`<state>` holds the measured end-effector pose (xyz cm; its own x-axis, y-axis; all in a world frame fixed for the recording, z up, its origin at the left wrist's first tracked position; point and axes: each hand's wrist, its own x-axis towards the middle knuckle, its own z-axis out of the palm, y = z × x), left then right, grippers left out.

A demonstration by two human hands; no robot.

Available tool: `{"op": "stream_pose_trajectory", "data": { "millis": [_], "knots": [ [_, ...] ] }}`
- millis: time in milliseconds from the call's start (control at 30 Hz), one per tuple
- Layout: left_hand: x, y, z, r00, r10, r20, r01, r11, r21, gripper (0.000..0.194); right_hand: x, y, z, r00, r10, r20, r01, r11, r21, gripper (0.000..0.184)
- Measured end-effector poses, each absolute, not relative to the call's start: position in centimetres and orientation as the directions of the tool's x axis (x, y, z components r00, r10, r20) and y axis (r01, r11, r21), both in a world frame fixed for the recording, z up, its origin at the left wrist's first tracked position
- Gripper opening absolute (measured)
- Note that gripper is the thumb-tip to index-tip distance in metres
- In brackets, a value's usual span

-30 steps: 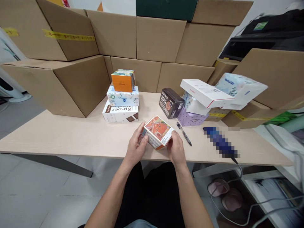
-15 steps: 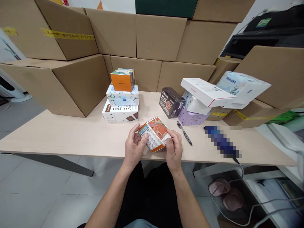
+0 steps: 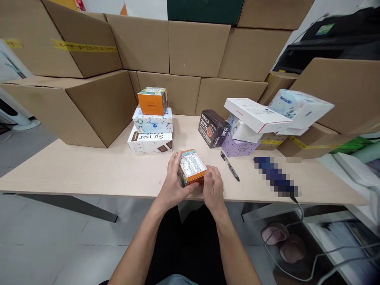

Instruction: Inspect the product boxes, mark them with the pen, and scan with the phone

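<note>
Between my hands is a small orange box (image 3: 192, 165), its white panel of small print facing up. My left hand (image 3: 175, 180) grips its left side and near edge, the thumb along the front. At the near right corner my right hand (image 3: 213, 188) is closed on the same box, fingers curled. The box is over the front part of the table (image 3: 89, 174); whether it touches the top I cannot tell. A black pen (image 3: 230, 166) lies just right of my right hand.
At back left, another orange box (image 3: 152, 101) tops a floral box (image 3: 152, 120) and a white box (image 3: 151, 142). A dark box (image 3: 213, 128) stands beside a purple box (image 3: 240, 145) under a white flat box (image 3: 257, 114). Cardboard boxes (image 3: 198, 45) wall the back. A pixelated dark item (image 3: 274, 176) lies right.
The orange box has been turned in my hands: the picture side that faced up is out of sight, and the printed panel is now on top. My left hand has shifted its grip.
</note>
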<state>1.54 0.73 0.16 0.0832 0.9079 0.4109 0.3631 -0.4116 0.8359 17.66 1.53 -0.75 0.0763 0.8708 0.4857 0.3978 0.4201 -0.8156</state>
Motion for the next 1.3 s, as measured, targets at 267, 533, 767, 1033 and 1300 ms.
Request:
{"op": "stream_pose_trajectory", "data": {
  "millis": [267, 533, 767, 1033, 1300],
  "knots": [
    [1.3, 0.5, 0.9, 0.188, 0.912, 0.365, 0.311, -0.408, 0.858, 0.103, 24.8, 4.4, 0.8, 0.339, 0.855, 0.393, 0.794, -0.036, -0.607, 0.034],
    [1.4, 0.4, 1.1, 0.226, 0.903, 0.365, 0.336, -0.423, 0.841, 0.093, 26.4, 5.9, 0.8, 0.257, 0.912, 0.32, 0.751, 0.02, -0.66, 0.021],
    [1.4, 0.5, 0.9, 0.234, 0.89, 0.391, 0.343, -0.451, 0.824, 0.076, 23.1, 4.5, 3.5, 0.332, 0.869, 0.366, -0.176, 0.438, -0.882, 0.027],
    [1.4, 0.6, 0.8, 0.237, 0.891, 0.387, 0.336, -0.449, 0.828, 0.073, 19.9, 3.0, 3.2, 0.194, 0.852, 0.486, -0.047, 0.503, -0.863, 0.022],
    [1.4, 0.7, 0.7, 0.227, 0.894, 0.386, 0.338, -0.444, 0.83, 0.073, 19.3, 3.0, 3.3, 0.144, 0.82, 0.553, 0.134, 0.538, -0.832, 0.022]
  ]
}}
